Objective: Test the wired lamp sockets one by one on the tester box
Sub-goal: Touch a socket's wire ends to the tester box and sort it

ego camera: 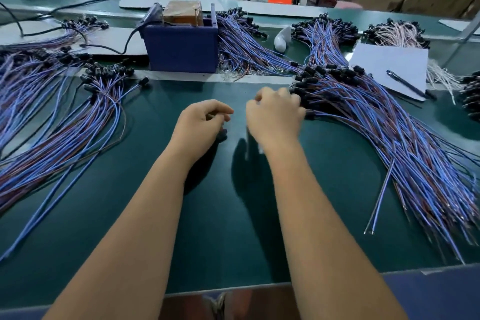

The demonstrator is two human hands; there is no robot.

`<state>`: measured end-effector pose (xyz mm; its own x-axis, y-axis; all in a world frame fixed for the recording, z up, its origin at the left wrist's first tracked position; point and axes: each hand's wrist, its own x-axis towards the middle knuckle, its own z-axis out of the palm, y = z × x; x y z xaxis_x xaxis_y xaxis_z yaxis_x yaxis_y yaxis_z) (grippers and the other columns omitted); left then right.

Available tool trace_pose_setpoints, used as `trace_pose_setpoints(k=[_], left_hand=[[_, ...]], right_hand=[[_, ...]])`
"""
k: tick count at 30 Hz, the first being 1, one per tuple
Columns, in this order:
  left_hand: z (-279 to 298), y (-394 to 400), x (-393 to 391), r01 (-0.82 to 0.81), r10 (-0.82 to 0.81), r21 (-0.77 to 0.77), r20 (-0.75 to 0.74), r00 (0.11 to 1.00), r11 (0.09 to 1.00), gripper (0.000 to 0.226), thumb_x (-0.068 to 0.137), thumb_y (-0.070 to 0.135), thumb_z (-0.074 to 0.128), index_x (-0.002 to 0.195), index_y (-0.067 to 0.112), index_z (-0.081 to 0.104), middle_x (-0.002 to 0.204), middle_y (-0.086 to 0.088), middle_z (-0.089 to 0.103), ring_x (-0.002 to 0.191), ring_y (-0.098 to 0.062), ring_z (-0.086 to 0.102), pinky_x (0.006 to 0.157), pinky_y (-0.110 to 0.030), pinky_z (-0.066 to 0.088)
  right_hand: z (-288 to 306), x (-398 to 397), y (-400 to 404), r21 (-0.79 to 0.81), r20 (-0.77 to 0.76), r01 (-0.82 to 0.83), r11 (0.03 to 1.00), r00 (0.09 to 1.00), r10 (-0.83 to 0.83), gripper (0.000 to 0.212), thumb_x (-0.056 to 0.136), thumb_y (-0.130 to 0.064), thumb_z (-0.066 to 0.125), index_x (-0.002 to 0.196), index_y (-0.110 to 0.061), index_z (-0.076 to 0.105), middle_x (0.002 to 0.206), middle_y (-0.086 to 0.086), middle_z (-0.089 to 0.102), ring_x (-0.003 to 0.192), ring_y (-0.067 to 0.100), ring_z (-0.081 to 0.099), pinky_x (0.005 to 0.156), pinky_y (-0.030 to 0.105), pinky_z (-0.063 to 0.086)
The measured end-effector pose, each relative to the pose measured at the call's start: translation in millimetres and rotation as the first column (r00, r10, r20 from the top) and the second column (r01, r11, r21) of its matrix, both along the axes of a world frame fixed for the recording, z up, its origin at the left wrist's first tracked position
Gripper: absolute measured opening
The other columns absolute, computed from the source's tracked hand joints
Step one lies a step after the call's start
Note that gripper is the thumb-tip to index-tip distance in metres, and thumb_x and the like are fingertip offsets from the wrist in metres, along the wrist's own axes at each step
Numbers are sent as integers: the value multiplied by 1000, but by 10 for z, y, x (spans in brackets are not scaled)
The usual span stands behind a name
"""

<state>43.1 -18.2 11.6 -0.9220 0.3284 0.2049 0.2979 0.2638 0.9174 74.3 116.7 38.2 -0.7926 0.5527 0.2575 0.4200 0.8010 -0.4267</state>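
The blue tester box (181,45) stands at the back centre of the green table (228,215), with a tape-wrapped block (183,14) on top. Wired lamp sockets, black heads on blue and red leads, lie in a left pile (65,117) and a right pile (384,132). My left hand (204,122) hovers in front of the box, fingers curled, thumb against the forefinger; a small dark part (222,135) shows under it. My right hand (275,114) is blurred, its fingers curled at the right pile's socket heads, and a pale blurred streak (248,143) hangs below it.
More socket bundles (249,41) lie behind and beside the box. A white sheet (381,62) with a pen (405,83) sits at the right, a white object (281,39) near the box. A black cable (114,48) runs left. The table's near edge (233,289) is close to me.
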Motion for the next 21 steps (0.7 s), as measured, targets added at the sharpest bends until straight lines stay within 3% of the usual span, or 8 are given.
trace_pose_setpoints(k=[2, 4, 9, 11, 13, 17, 21], left_hand=[[21, -27, -27, -126, 126, 21, -26, 992, 992, 29, 89, 2, 51, 92, 23, 72, 91, 2, 73, 74, -4, 63, 72, -20, 51], [31, -79, -67, -297, 297, 8, -43, 954, 955, 26, 89, 8, 51, 92, 23, 71, 90, 3, 70, 79, -13, 61, 73, -27, 47], [44, -520, -206, -657, 599, -242, -276, 752, 714, 26, 93, 15, 47, 103, 20, 70, 129, -3, 52, 92, -23, 53, 73, -32, 36], [32, -671, -270, -666, 640, -387, -215, 737, 638, 32, 93, 18, 48, 120, 15, 65, 143, -12, 41, 112, -36, 51, 88, -40, 42], [19, -691, -287, -606, 635, -564, -177, 752, 560, 42, 93, 20, 50, 134, 9, 53, 145, -21, 35, 121, -43, 46, 100, -46, 37], [8, -610, -338, -602, 611, -633, -246, 752, 487, 45, 95, 20, 49, 137, 7, 41, 139, -20, 41, 116, -44, 51, 92, -46, 38], [-10, -609, -392, -639, 648, -614, -257, 717, 463, 36, 97, 18, 48, 129, 3, 45, 132, -20, 51, 113, -41, 55, 87, -44, 38]], right_hand=[[-44, -124, -318, -105, -33, -235, 966, 972, 233, 33, 91, -21, 43, 116, -22, 64, 125, 11, 57, 117, 33, 45, 96, 40, 35], [-108, -190, -485, -215, -38, -357, 909, 933, 357, 34, 91, -15, 42, 115, -22, 66, 123, 10, 60, 117, 33, 47, 96, 39, 40], [-180, -315, -443, -238, 48, -324, 915, 938, 345, 33, 88, -13, 41, 108, -23, 64, 118, 6, 57, 114, 30, 43, 95, 38, 38], [-158, -370, -418, -272, 70, -326, 905, 931, 357, 30, 87, -13, 41, 104, -24, 62, 116, 4, 60, 110, 29, 43, 89, 37, 39], [-184, -386, -437, -254, 74, -317, 914, 936, 345, 26, 87, -15, 41, 101, -25, 60, 113, 3, 61, 102, 27, 42, 85, 36, 37], [-325, -334, -499, -70, 40, -316, 946, 947, 320, 16, 90, -22, 44, 101, -22, 56, 106, 4, 55, 94, 25, 36, 80, 36, 30], [-312, -327, -432, -172, -15, -353, 920, 934, 356, 22, 92, -23, 45, 103, -21, 63, 110, 3, 58, 103, 26, 41, 84, 36, 33]])
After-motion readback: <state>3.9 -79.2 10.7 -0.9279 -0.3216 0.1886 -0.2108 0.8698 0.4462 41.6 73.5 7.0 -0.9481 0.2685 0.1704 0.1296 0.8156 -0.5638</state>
